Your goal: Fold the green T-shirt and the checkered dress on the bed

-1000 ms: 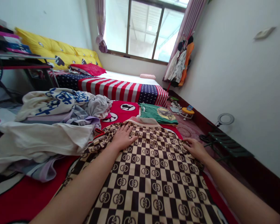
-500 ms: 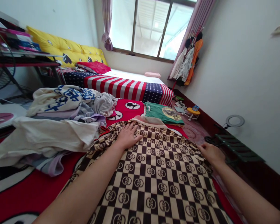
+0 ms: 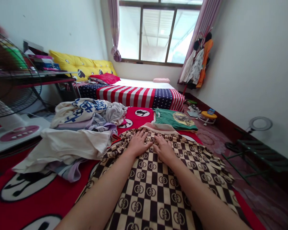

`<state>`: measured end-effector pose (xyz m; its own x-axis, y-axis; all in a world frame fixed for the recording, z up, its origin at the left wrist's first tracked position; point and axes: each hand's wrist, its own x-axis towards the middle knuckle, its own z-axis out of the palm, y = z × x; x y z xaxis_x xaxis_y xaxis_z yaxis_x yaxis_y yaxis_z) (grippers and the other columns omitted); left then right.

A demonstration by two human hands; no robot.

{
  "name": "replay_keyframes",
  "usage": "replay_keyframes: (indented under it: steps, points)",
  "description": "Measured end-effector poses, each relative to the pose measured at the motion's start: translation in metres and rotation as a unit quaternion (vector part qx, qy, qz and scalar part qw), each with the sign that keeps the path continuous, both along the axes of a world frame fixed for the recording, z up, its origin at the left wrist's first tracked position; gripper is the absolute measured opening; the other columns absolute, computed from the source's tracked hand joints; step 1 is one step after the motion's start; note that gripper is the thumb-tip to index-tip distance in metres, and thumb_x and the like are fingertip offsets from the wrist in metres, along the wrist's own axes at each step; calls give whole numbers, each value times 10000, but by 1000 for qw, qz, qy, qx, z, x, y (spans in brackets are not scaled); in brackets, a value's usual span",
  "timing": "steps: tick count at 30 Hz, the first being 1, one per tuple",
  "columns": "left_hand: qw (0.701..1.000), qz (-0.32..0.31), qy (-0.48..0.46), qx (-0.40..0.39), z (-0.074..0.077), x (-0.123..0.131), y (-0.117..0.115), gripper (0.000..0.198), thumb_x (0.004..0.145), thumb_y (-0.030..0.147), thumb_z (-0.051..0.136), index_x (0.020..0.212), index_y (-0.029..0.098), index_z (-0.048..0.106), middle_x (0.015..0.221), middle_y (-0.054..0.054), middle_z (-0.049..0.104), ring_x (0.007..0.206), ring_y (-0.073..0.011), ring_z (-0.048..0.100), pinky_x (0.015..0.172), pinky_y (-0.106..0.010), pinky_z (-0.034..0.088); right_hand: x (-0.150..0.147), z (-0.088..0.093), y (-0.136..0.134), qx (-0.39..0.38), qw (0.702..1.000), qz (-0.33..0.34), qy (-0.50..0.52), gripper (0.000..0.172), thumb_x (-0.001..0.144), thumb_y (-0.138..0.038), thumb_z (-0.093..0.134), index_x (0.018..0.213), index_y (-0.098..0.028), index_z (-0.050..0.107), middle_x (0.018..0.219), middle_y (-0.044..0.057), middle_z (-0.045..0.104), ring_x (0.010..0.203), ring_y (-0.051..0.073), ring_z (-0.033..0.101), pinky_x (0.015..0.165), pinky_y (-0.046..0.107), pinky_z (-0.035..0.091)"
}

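Both palms are down on the checkered garment point(image 3: 153, 188), which is spread flat over the red blanket point(image 3: 38, 198) right in front of the person. The left hand point(image 3: 139, 144) lies flat near the garment's collar end, fingers stretched out and slightly fanned, gripping nothing. The right hand point(image 3: 164, 149) sits just beside it, almost touching, equally flat and open, pressing on the cloth without pinching it. Both forearms run straight up the middle of the garment. Off the garment's edge on the left hand's side there's a loose pile of clothes point(image 3: 81, 127), white and pale purple, touching the garment's sleeve. Just beyond the garment's collar lies a folded green T-shirt point(image 3: 175, 118), and further beyond that, a flag-striped bedcover point(image 3: 139, 95). Out past the garment's edge on the right hand's side stands a green folding stool point(image 3: 261, 155), well apart, on the floor.
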<state>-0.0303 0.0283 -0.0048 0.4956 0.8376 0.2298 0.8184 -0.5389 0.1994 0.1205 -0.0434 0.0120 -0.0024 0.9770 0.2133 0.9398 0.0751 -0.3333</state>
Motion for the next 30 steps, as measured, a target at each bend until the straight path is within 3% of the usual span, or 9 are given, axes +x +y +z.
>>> replay_keyframes:
  steps: [7, 12, 15, 17, 19, 21, 24, 28, 30]
  points:
    - [999, 3, -34, -7, 2, 1, -1, 636, 902, 546, 424, 1412, 166, 444, 1521, -97, 345, 1390, -273, 321, 1161, -405, 226, 3, -12, 7, -21, 996, -34, -74, 514, 968, -389, 340, 1440, -191, 388, 1541, 40, 292, 1429, 216, 224, 1149, 510, 157]
    - [997, 10, 11, -69, 11, 4, 0, 680, 920, 543, 378, 1470, 145, 337, 1573, -124, 191, 1438, -314, 191, 1173, -464, 149, 3, -13, 8, -16, 996, -33, -82, 511, 967, -398, 333, 1433, -199, 400, 1539, 41, 299, 1423, 212, 237, 1143, 504, 175]
    - [988, -52, 44, -137, 37, -5, 7, 746, 837, 549, 552, 1451, 164, 376, 1565, -125, 213, 1417, -307, 260, 1144, -399, 252, 4, -14, 8, -15, 996, -31, -79, 511, 966, -405, 333, 1429, -201, 405, 1538, 49, 302, 1422, 218, 241, 1142, 508, 172]
    - [981, -114, 28, -152, 62, -19, 10, 631, 826, 482, 600, 1378, 194, 490, 1471, -95, 431, 1308, -244, 454, 1062, -296, 372, 6, -14, 8, -16, 997, -30, -74, 510, 964, -407, 339, 1429, -207, 406, 1537, 47, 303, 1422, 220, 241, 1142, 514, 169]
    - [987, -121, 10, -106, 85, -41, 9, 426, 884, 379, 532, 1274, 219, 595, 1263, -58, 633, 1128, -196, 597, 964, -266, 444, 6, -14, 8, -17, 997, -30, -68, 507, 961, -405, 347, 1425, -211, 410, 1536, 42, 307, 1422, 217, 243, 1144, 513, 168]
    - [997, -66, 31, 5, 98, -69, 5, 332, 893, 278, 492, 1174, 220, 660, 1120, -56, 692, 1042, -205, 622, 933, -306, 458, 6, -13, 8, -16, 997, -30, -65, 503, 959, -400, 353, 1422, -212, 415, 1534, 42, 311, 1421, 215, 247, 1145, 510, 172]
    - [984, -32, 122, 129, 92, -118, -7, 324, 844, 249, 549, 1140, 197, 667, 1159, -93, 655, 1124, -253, 559, 994, -384, 411, 6, -14, 8, -11, 997, -30, -66, 497, 956, -387, 364, 1415, -208, 426, 1529, 49, 321, 1418, 219, 254, 1143, 507, 182]
    - [961, -49, 223, 155, 64, -167, -23, 400, 879, 240, 527, 1274, 197, 571, 1228, -101, 616, 1186, -261, 502, 1003, -396, 369, 7, -15, 9, -9, 998, -26, -63, 493, 954, -387, 375, 1410, -209, 432, 1527, 47, 326, 1417, 221, 257, 1141, 513, 187]
    - [952, -40, 261, 152, 60, -182, -28, 385, 899, 167, 478, 1272, 200, 568, 1178, -98, 636, 1137, -252, 521, 945, -384, 385, 9, -15, 9, -9, 998, -21, -57, 491, 953, -393, 378, 1405, -213, 439, 1527, 44, 327, 1418, 220, 256, 1142, 516, 189]
